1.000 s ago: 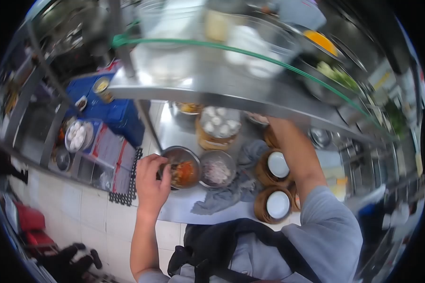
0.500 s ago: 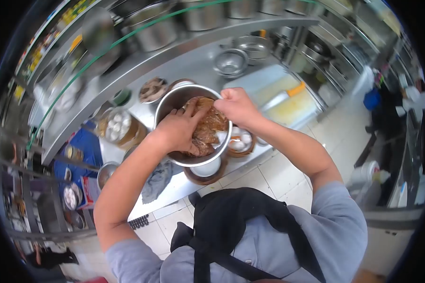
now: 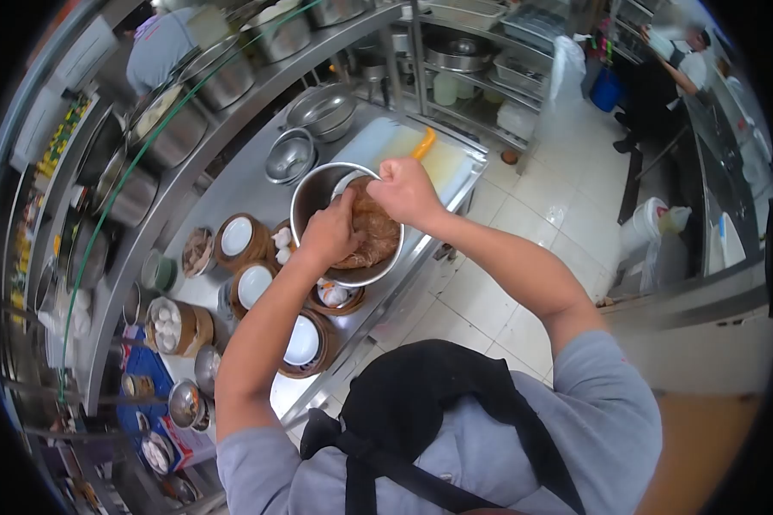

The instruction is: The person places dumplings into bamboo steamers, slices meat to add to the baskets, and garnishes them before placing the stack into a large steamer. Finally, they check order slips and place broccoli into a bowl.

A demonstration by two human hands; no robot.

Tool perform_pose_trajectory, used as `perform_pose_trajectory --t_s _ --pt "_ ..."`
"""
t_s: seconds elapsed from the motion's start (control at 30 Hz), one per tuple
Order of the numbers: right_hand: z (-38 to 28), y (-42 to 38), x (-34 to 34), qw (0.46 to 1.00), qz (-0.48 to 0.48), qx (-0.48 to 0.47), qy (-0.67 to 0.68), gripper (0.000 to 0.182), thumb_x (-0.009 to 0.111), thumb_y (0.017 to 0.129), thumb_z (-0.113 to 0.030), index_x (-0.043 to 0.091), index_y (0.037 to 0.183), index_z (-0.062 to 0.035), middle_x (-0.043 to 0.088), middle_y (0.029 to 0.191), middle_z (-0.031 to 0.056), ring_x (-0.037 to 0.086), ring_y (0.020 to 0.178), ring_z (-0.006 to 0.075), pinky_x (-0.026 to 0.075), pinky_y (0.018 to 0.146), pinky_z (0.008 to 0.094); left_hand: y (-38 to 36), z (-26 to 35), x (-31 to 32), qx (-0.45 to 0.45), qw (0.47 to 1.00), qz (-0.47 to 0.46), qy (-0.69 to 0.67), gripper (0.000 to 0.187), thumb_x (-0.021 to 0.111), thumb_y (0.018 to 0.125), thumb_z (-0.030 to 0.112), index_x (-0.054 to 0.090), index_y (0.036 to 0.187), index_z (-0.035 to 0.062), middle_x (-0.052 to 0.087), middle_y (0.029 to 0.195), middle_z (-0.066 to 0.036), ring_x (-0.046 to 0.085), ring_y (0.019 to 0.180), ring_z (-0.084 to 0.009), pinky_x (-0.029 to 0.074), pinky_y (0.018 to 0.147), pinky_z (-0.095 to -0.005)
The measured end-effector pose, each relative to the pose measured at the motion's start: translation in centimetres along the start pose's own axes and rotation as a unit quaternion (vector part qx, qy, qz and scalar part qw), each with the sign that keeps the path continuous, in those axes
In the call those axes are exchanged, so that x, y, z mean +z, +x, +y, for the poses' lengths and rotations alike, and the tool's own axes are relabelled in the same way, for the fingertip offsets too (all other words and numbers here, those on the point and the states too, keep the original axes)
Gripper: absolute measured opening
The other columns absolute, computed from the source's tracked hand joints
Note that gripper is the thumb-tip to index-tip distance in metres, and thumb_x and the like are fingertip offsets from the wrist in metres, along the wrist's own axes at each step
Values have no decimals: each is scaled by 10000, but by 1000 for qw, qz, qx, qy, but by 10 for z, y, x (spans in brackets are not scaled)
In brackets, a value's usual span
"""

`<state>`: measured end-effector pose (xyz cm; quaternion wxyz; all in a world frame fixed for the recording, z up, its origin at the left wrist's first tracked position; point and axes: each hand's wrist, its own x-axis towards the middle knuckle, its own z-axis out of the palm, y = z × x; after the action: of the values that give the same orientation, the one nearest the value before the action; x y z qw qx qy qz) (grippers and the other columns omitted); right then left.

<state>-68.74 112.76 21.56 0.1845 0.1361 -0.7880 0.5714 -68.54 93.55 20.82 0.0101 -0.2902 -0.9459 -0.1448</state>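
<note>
A deep steel pot is tilted above the front of the worktable and holds a glossy brown mass that looks like marinated meat. My left hand reaches inside with its fingers apart, lying against the meat; some fingertips are hidden. At the pot's far right rim, my right hand is closed in a fist around the edge. Part of a pale rounded rim shows inside the pot, beside the meat.
Bamboo steamers with white dishes stand left of the pot. Behind it are steel bowls and a cutting board with a yellow-handled knife. A shelf carries large pots. Another person is at the far right.
The view has swung, so the table contents appear farther left and more steamers show. My left hand has moved over the meat, its fingers less spread. My right hand still grips the rim.
</note>
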Motion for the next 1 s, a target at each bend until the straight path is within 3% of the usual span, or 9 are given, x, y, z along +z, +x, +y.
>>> perform_pose_trajectory --t_s 0.17,0.23,0.37,0.4,0.43,0.57,0.77,0.83,1.0 --pt "7 12 -46 993 84 71 -32 271 618 708 -166 438 595 2 450 532 178 434 497 292 379 513 425 56 13 -32 87 995 29 -27 549 714 735 107 525 1249 72 615 1206 -225 602 1074 -429 498 909 -487" --pt "10 17 -60 990 125 64 -31 340 632 723 -147 361 559 -26 333 492 59 337 493 117 300 454 362 65 25 -62 111 986 112 -55 457 702 735 105 555 1167 81 650 1087 -204 633 958 -406 516 848 -456" --pt "25 27 -94 975 192 46 -99 325 626 705 -172 381 562 -14 367 500 108 353 486 162 321 469 388 71 26 -108 -23 969 160 -188 412 671 742 109 556 1136 71 654 920 -203 666 854 -339 518 787 -403" --pt "28 27 -103 966 208 63 -138 285 608 703 -186 428 586 1 429 554 172 418 528 285 357 512 435 73 16 -105 -22 969 159 -189 412 671 742 109 556 1136 71 654 920 -203 666 854 -339 518 787 -403" --pt "31 26 -112 955 224 80 -176 261 590 701 -200 476 610 16 491 607 237 483 570 408 393 556 482 77 1 -93 -25 960 209 -183 413 664 748 113 551 1142 64 650 904 -187 662 836 -316 516 783 -392" --pt "42 14 -127 931 197 164 -259 232 570 719 -186 485 617 4 566 675 219 554 669 423 424 622 505 97 -51 -18 -120 912 308 -243 407 667 763 148 540 1130 27 656 912 -157 651 825 -316 513 794 -375" --pt "41 12 -124 923 196 141 -299 204 569 737 -187 507 655 -10 595 719 219 580 713 433 432 642 527 110 -99 102 -165 972 147 -80 514 742 773 186 553 1216 8 604 1195 -216 563 1133 -374 439 1004 -423" --pt "33 18 -116 927 194 112 -301 199 569 740 -187 517 656 -14 600 720 216 584 712 436 437 645 529 120 -66 80 -20 950 309 -31 631 775 735 204 541 1301 51 559 1260 -214 499 1225 -373 399 1050 -464" --pt "12 35 -84 938 166 19 -305 178 575 754 -187 550 667 -34 608 702 210 593 691 442 451 649 533 160 30 27 285 941 180 -21 545 747 741 185 579 1249 76 596 1199 -172 525 1190 -362 412 1031 -461"
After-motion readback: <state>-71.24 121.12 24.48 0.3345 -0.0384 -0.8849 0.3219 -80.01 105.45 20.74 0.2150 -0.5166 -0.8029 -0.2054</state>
